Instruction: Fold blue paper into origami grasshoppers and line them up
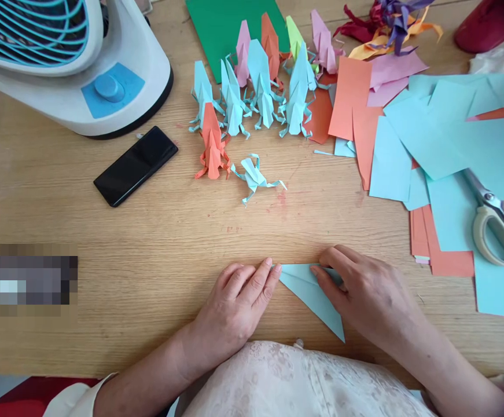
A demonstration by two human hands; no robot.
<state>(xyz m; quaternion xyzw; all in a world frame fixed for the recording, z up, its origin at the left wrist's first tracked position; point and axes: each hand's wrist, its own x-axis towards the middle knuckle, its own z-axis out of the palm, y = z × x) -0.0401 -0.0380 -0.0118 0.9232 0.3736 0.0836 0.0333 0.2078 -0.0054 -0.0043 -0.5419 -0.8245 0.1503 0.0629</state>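
Note:
A light blue sheet of paper (310, 292), folded into a pointed triangular shape, lies at the table's front edge between my hands. My left hand (238, 301) rests flat with its fingertips on the paper's left corner. On the other side, my right hand (364, 289) pinches the top edge of the paper between thumb and curled fingers. Beyond them lies a small light blue folded figure (255, 176) with thin limbs. An orange folded figure (212, 147) stands to its left, in front of several light blue ones (262, 87).
A white and blue fan (125, 63) occupies the back left, with a black phone (136, 166) before it. Blue and orange paper sheets (390, 159) spread over the right side, scissors (497, 214) on top. A green sheet (208, 35) lies behind the figures. A blurred object is at left.

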